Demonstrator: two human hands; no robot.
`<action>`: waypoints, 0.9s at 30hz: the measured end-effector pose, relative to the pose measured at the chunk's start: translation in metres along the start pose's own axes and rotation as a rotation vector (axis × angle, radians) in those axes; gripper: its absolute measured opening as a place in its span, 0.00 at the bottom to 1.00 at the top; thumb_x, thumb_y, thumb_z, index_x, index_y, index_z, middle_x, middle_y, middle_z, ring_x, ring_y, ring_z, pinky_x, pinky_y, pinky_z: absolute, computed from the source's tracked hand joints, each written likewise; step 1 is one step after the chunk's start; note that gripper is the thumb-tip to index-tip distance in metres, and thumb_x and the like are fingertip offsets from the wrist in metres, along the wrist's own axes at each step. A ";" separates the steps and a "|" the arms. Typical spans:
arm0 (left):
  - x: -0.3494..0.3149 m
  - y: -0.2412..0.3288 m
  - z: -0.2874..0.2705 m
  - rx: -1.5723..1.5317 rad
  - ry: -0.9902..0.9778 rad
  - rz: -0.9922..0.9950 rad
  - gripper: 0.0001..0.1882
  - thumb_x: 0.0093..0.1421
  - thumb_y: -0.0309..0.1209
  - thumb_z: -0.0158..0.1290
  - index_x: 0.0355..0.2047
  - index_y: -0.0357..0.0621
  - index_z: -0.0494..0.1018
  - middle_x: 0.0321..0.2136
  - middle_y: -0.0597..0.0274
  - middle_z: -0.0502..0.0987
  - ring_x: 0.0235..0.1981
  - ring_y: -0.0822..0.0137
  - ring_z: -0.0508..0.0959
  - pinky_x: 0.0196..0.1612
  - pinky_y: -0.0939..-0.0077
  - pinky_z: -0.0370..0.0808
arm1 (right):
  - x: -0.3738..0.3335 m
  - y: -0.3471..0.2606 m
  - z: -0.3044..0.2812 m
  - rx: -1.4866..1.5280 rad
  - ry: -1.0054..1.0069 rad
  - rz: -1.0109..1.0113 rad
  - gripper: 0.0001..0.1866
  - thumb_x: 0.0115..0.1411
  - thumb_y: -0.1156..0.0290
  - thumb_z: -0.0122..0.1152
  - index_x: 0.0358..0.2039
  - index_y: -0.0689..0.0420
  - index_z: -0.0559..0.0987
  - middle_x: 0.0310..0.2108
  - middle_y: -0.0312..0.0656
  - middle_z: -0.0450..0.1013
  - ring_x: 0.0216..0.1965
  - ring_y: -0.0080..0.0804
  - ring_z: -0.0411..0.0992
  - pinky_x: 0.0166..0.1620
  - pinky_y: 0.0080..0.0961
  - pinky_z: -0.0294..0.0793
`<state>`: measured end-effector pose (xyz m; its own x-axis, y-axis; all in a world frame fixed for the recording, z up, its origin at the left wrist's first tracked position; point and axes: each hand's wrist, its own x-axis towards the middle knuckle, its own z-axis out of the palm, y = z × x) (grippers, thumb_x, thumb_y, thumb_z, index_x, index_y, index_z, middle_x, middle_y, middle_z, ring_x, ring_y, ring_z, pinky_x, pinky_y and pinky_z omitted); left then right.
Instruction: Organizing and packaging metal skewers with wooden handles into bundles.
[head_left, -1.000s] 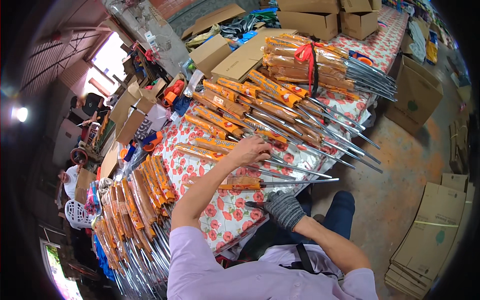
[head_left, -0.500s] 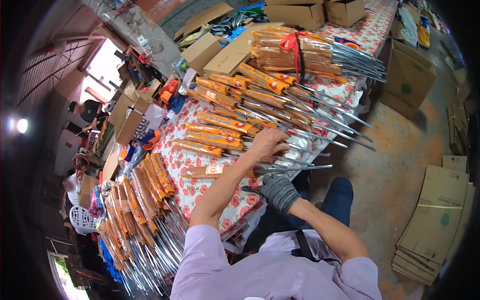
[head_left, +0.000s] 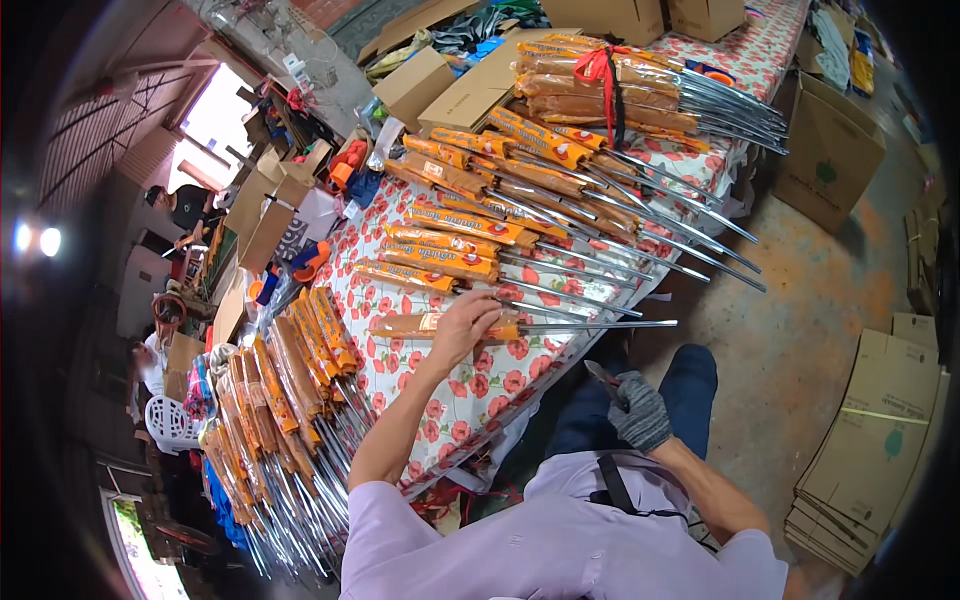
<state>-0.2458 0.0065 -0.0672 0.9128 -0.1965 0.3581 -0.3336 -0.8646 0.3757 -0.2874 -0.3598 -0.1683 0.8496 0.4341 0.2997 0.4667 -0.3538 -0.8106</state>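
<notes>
My bare left hand is curled over a wrapped metal rod lying nearest me on the table. Its long head is sheathed in brown and orange plastic, and the bare shaft sticks out past the table edge. My right hand, in a grey knitted glove, is closed over my lap, clear of the table. From it pokes a thin, dark, flat tool whose exact kind I cannot make out. Just beyond my left hand lie several similar wrapped rods, shafts pointing right.
A floral cloth covers the table. A bundle tied with red and black ribbon lies at the far end. More wrapped rods lean at the left. Flattened cartons and an upright carton stand on the right-hand floor.
My left hand has come back from above the shafts onto the head of the nearest wrapped rod. My right hand has drawn away from that rod's shaft, toward my lap.
</notes>
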 end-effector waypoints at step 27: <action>0.061 0.155 0.106 -0.047 -0.193 0.296 0.12 0.59 0.29 0.62 0.44 0.46 0.80 0.35 0.58 0.81 0.36 0.54 0.82 0.38 0.65 0.80 | -0.056 -0.010 -0.001 0.725 -0.045 0.846 0.14 0.64 0.60 0.65 0.34 0.59 0.84 0.26 0.39 0.80 0.26 0.26 0.74 0.32 0.27 0.73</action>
<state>-0.2170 -0.1885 -0.0783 0.8012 -0.5229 0.2908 -0.5966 -0.7358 0.3204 -0.3396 -0.3811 -0.1765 0.8096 0.3165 -0.4944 -0.5244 0.0115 -0.8514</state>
